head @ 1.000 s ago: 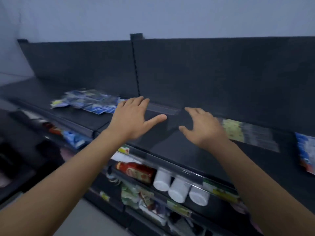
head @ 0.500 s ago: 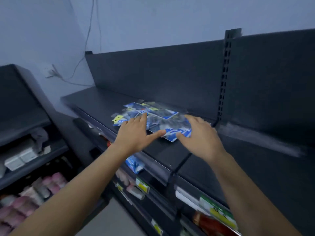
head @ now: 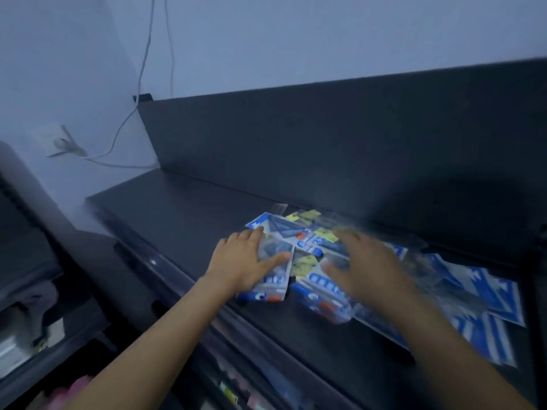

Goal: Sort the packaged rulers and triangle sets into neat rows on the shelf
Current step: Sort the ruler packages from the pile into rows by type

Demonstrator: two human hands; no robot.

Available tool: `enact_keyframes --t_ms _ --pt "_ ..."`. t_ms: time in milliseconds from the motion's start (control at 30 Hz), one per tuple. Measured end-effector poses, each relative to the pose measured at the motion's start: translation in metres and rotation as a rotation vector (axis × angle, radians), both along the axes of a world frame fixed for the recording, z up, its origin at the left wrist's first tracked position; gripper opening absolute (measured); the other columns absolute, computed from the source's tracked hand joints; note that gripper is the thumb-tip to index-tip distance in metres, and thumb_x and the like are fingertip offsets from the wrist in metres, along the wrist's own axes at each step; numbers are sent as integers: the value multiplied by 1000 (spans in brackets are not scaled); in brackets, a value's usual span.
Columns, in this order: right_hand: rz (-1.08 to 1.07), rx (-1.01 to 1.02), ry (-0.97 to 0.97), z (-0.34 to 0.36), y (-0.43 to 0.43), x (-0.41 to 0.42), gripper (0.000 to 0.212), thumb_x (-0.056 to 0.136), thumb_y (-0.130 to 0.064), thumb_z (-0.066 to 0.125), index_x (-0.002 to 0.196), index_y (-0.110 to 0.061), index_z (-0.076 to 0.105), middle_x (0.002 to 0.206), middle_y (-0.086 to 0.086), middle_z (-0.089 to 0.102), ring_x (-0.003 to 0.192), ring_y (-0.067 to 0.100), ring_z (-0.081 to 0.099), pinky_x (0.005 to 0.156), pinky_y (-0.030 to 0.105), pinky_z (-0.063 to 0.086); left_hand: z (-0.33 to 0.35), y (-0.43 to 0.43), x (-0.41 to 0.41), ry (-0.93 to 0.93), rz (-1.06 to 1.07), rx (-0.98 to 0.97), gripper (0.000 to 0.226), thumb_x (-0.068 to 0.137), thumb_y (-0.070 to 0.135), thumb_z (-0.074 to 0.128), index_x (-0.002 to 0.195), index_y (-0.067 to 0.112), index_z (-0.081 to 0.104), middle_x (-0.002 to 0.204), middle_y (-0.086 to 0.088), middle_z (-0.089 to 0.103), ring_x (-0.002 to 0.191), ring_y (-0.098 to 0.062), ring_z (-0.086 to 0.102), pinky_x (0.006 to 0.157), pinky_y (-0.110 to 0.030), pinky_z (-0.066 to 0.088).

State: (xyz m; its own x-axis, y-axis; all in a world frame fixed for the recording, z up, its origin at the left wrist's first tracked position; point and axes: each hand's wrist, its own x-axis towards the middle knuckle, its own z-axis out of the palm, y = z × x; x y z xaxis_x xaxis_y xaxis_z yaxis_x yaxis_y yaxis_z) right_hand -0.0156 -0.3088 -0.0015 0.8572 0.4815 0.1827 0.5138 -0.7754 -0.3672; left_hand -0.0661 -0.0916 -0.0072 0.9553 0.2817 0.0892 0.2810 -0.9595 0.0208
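Observation:
A loose, overlapping pile of blue-and-white ruler and triangle packages (head: 307, 247) lies on the dark top shelf (head: 177, 214), near its back panel. More blue packages (head: 485, 309) spread to the right. My left hand (head: 242, 261) rests flat on the pile's left side, fingers spread, thumb across a package. My right hand (head: 367, 267) hovers over or touches the pile's middle, fingers apart; it is blurred and I cannot tell whether it touches. Neither hand grips anything.
The shelf's dark back panel (head: 325, 149) rises behind the pile. A wall socket and cable (head: 68, 146) hang at the left wall. Lower shelves with goods (head: 231, 392) sit below the front edge. Another dark shelf unit (head: 26, 261) stands at the left.
My view has swung left and closer to the pile. Both hands have moved forward from above the shelf edge onto the packages.

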Motion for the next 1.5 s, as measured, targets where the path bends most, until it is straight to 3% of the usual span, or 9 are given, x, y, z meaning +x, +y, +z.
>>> enact_keyframes --t_ms 333,467,633,900,1033,1167,1300,1400,1500 --pt "-242 -40 81 -5 96 63 45 90 -45 53 130 -23 53 129 5 56 117 23 51 92 35 45 -6 57 143 -46 -512 -160 55 97 57 33 137 22 50 136 -4 56 122 -25 51 98 -36 38" --pt "-299 -101 114 -14 104 78 35 94 -46 45 120 -27 59 121 1 62 110 22 56 83 31 47 -15 54 178 5 -628 -203 36 97 36 43 128 26 58 129 -2 59 115 -24 54 95 -34 40" --pt "-338 -212 33 -20 87 81 35 95 -48 41 122 -34 58 131 -7 55 121 19 49 99 34 40 -27 58 186 27 -671 -202 55 90 43 52 141 25 42 137 -1 51 124 -25 46 103 -37 34" --pt "-413 -263 28 -21 72 75 47 87 -57 52 120 -25 62 126 -1 48 118 20 42 101 33 35 -27 59 190 86 -616 -525 70 79 39 73 140 22 43 129 4 54 121 -21 46 105 -37 37" --pt "-360 -155 73 -16 69 78 39 79 -49 68 109 -24 65 117 -1 51 113 17 45 96 27 36 -22 61 192 104 -655 -486 52 75 40 77 122 30 58 107 14 53 118 -19 46 106 -38 36" --pt "-342 20 95 -12 67 75 24 72 -38 78 83 -30 58 90 -10 58 83 8 54 69 24 41 -19 66 189 117 -685 -470 28 75 47 75 97 38 61 106 12 52 110 -14 37 101 -33 29" --pt "-338 151 77 -12 66 74 18 79 -23 74 77 -29 57 74 -11 62 68 6 58 63 26 47 -12 68 188 88 -747 -644 24 75 34 80 70 31 56 92 3 54 93 -19 52 91 -39 43" --pt "-343 177 -10 -10 63 76 13 86 -19 67 83 -29 60 80 -14 66 77 6 62 73 34 51 -6 73 189 22 -750 -896 27 70 12 84 87 14 63 91 -2 63 81 -14 58 84 -35 50" --pt "-393 206 -73 -8 58 76 13 91 -17 60 92 -30 63 85 -12 69 84 12 64 78 36 52 -2 82 189 243 -735 -789 54 58 27 92 102 21 60 100 6 64 84 -7 57 79 -27 48"
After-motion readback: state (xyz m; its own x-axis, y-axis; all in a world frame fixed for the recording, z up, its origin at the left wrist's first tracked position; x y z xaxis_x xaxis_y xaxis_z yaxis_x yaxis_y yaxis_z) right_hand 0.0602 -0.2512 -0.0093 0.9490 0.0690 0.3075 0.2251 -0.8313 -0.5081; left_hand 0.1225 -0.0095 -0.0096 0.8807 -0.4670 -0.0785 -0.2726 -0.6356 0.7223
